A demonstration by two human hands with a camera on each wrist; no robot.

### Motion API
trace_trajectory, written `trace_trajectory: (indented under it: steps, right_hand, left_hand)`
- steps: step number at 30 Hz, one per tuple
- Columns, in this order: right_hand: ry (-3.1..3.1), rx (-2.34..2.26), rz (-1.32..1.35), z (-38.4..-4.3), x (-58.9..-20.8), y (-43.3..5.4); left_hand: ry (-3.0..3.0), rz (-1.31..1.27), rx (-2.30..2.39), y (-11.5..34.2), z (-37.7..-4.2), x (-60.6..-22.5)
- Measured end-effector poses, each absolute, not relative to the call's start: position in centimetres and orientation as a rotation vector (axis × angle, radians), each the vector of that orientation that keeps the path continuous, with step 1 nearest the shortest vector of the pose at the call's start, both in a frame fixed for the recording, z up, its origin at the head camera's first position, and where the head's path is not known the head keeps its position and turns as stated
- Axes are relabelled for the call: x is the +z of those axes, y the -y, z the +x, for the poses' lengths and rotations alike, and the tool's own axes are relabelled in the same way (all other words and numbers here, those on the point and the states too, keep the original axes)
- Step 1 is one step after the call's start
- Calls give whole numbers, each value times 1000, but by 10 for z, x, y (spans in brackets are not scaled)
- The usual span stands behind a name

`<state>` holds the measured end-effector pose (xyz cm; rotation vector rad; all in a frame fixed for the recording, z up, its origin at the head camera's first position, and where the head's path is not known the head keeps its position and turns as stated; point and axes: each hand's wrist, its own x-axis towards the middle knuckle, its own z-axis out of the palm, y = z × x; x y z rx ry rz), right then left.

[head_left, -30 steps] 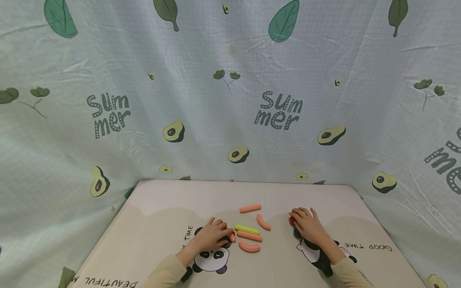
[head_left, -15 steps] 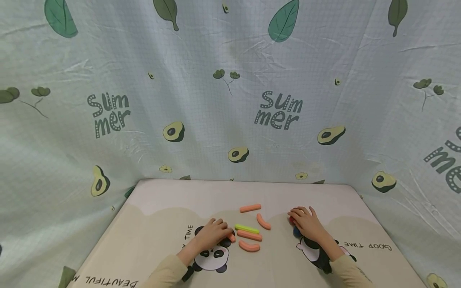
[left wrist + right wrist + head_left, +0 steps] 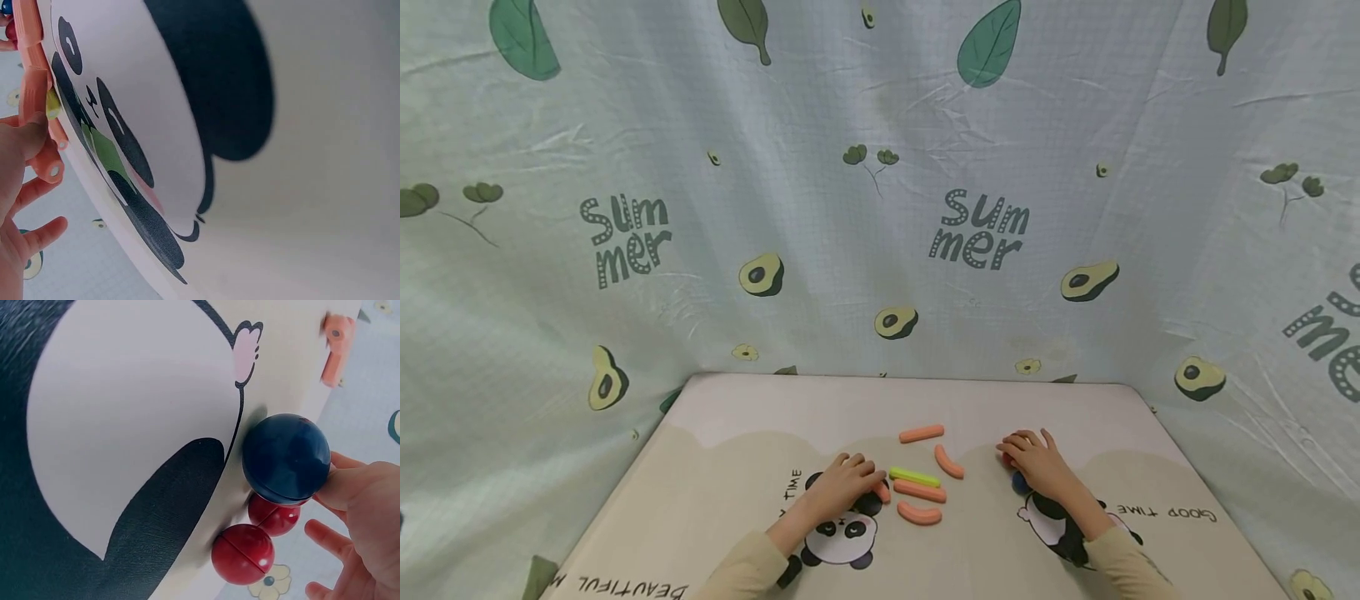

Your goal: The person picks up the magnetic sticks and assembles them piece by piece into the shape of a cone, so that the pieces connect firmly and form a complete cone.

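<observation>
left hand (image 3: 844,486) pinches orange stick (image 3: 32,94) well inside far table edge (image 3: 910,381).

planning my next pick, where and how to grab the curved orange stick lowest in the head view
Probably the middle of the curved orange stick, from above and the near side: it lies flat, outer curve toward the viewer, with a straight orange stick close on the far side.

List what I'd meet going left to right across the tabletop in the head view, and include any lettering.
"BEAUTIFUL" lettering → left hand → held orange piece → lime-green stick → rightmost curved orange stick → right hand → "GOOD TIME" lettering. Pieces whose order is unclear are left out.
</observation>
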<state>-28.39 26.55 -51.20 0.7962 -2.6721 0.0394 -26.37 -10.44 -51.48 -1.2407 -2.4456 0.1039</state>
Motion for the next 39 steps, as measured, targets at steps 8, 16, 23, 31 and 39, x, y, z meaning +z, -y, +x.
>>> trace_trajectory:
  steps: [8,16,23,31,39]
  right_hand:
    - [2670,0,814,-286,-511,-266]
    - [2683,1,801,-288,-514,-266]
    - [2674,0,804,-290,-516,-267]
    - [2691,-6,799,-291,-516,-267]
    - [2637,-7,816,-292,-517,-267]
  left_hand:
    - [2447,-1217,71,103,-262,-514]
    - [2480,-1212,44,102,-259,-513]
    - [2449,-1228,35,100,-257,-510]
    - [2405,-1260,31,99,-256,-508]
    - [2352,-1263,53,98,-256,-508]
